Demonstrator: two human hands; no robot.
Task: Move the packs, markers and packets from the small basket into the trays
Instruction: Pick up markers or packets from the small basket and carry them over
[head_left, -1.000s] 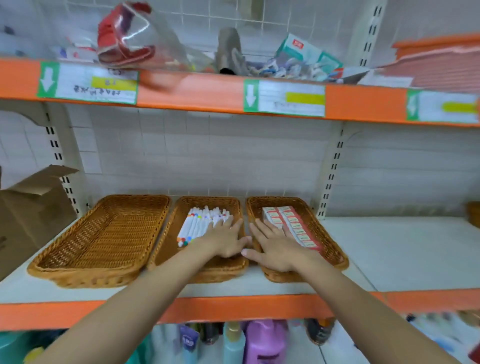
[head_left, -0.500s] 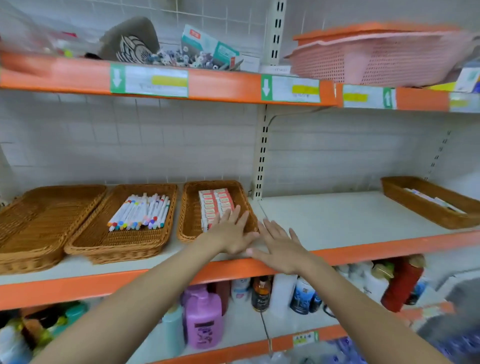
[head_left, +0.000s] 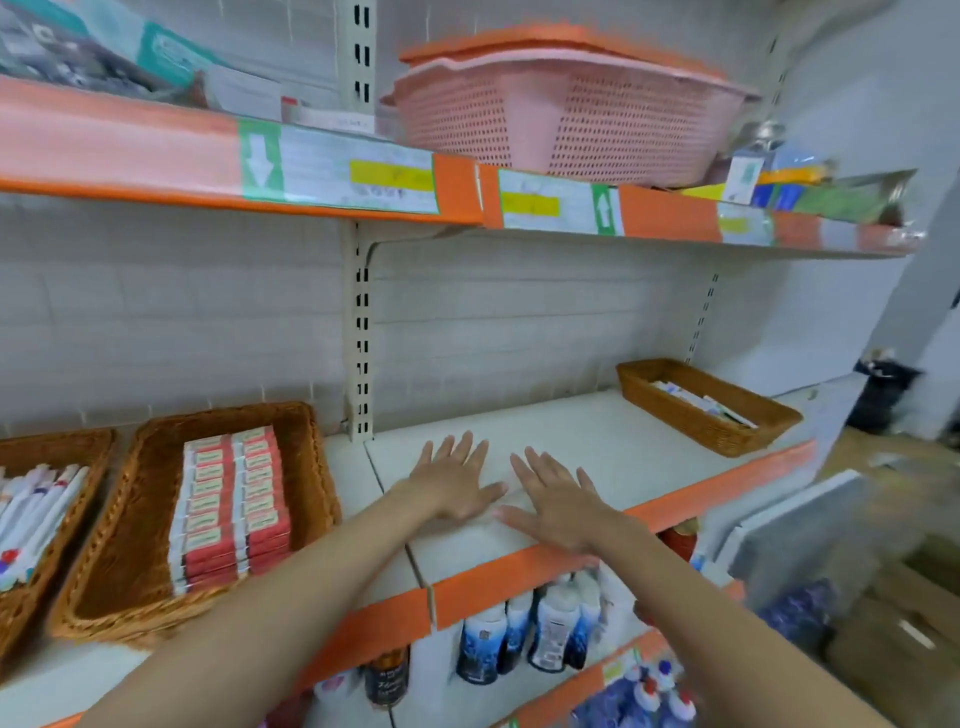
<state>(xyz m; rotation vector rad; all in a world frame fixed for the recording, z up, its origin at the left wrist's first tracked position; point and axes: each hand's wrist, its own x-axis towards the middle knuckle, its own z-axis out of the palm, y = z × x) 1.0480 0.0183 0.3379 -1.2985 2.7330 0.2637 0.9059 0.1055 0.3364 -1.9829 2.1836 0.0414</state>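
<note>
Shelf (head_left: 597, 436), white with an orange front edge: we log both hands over its bare middle stretch, side by side, near each other but apart.

Left hand (head_left: 457, 480): palm down, fingers (head_left: 464, 447) straight and spread, holding nothing. We cannot tell whether it rests on the shelf or hangs just above it.

Right hand (head_left: 558, 501): palm down, fingers straight and spread, holding nothing; its wrist lies over the orange edge.

Wicker tray with packs (head_left: 130, 545): left of the hands, on the same shelf. We count two rows of red-and-white packs (head_left: 231, 504) stacked along its right half; its left half is bare weave.

Wicker tray with markers (head_left: 31, 618): at the far left edge, partly cut off, with white markers (head_left: 36, 509) lying in it.

Small basket (head_left: 706, 410): wicker, at the far right of the shelf, well apart from both hands. We see flat packets (head_left: 701, 402) lying in it; their print is too blurred to read.

Pink plastic basket (head_left: 561, 114): on the shelf above.

Bottles (head_left: 535, 639): on the shelf below.
</note>
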